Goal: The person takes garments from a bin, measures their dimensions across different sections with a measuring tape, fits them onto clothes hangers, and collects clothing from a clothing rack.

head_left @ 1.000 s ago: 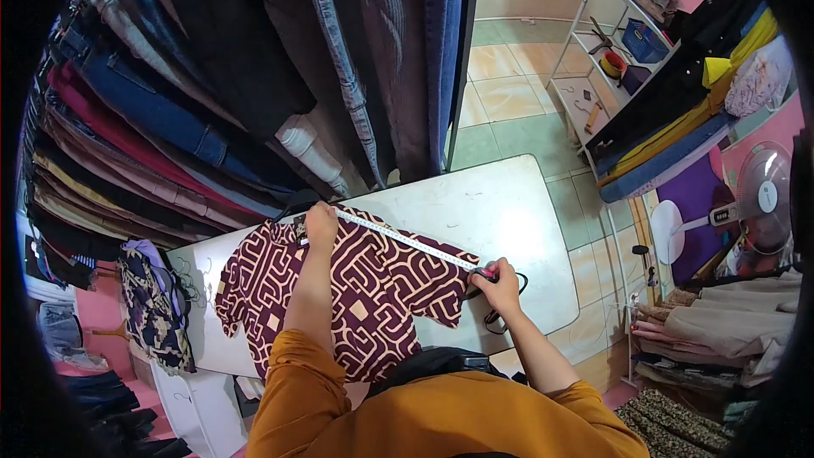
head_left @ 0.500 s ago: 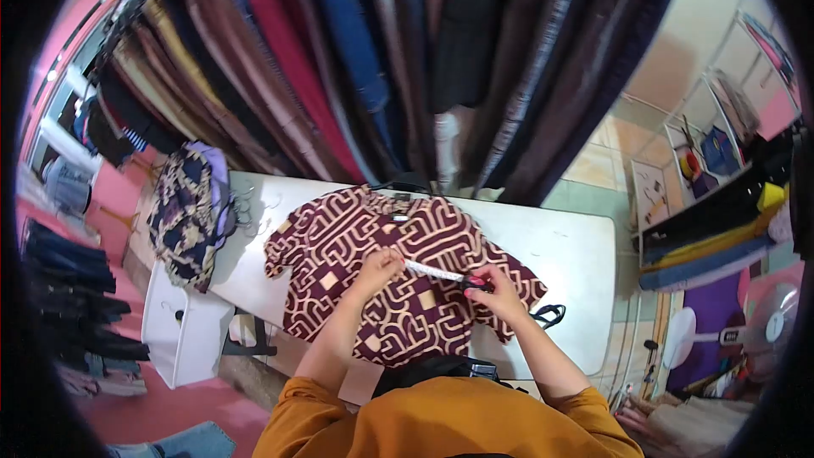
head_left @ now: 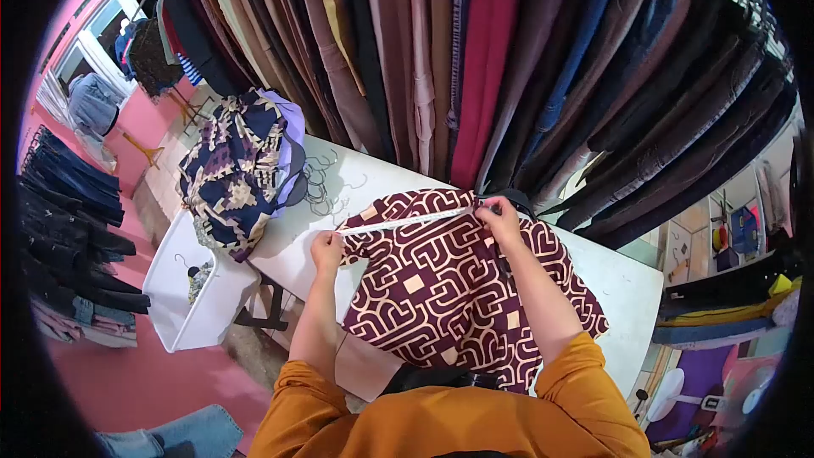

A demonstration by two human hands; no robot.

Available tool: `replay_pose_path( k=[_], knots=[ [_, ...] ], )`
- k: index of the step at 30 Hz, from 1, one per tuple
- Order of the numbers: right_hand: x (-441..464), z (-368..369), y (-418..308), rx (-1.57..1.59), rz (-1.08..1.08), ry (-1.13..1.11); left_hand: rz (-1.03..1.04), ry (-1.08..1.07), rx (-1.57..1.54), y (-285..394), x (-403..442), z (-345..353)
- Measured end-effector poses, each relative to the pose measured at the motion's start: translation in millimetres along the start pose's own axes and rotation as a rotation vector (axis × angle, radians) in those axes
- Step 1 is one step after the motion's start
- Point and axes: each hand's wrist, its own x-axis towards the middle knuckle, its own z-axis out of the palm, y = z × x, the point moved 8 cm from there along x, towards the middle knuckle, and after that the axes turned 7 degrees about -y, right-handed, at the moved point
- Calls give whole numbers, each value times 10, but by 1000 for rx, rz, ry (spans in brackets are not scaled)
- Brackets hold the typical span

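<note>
Bare hands [head_left: 326,251] [head_left: 500,219]: two
Maroon-and-cream patterned fabric shirt [head_left: 424,301]: one
Narrow white measuring tape [head_left: 407,221]: one
White-topped table [head_left: 634,278]: one

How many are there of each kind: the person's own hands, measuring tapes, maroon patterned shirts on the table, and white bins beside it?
Hands: 2 (left hand, right hand)
Measuring tape: 1
Maroon patterned shirt: 1
White bin: 1
Total: 5

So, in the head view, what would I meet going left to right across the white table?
Navy patterned garment, left hand, measuring tape, right hand.
</note>
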Motion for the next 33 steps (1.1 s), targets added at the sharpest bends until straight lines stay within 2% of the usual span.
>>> replay_pose_path(
  k=[1,3,4,6,8,15,17,19,20,21,22,23,24,25,27,29,31,33],
  knots=[
    [51,-28,-25,-10,34,59,-4,-12,-7,-84,92,-6],
    [289,-19,277,-69,34,86,-31,16,190,-258,231,-18],
    [363,-25,422,-156,7,118,5,27,327,-303,271,-11],
    [320,-27,398,-372,6,193,52,59,349,-304,211,-8],
    [266,19,368,-350,17,226,109,97,365,-243,173,-16],
    [253,18,445,-433,-21,273,108,57,391,-187,177,0],
    [296,2,564,-366,-10,255,105,66,417,-170,165,-9],
    [113,-23,190,-380,-13,254,93,49,366,-195,187,-45],
    [48,-38,164,-178,53,185,78,32,319,-224,180,-55],
    [-55,-36,164,27,124,115,72,26,327,-221,138,-88],
    [-176,-105,38,78,52,66,154,-23,281,-107,84,-102],
    [-427,-211,-185,42,99,58,234,-74,235,24,10,-123],
    [-623,-373,-199,39,89,25,190,-200,94,81,-94,-85],
    [-881,-509,-292,58,91,21,178,-211,105,141,-213,-114],
    [-1378,-821,-124,152,194,8,54,-598,-79,149,-449,198],
    [-1921,-1122,160,92,338,111,38,-716,-101,195,-658,444],
    [-2411,-1299,448,104,434,204,123,-715,15,78,-706,684],
    [-2744,-1408,598,89,423,293,239,-595,130,173,-733,824]
  ],
)
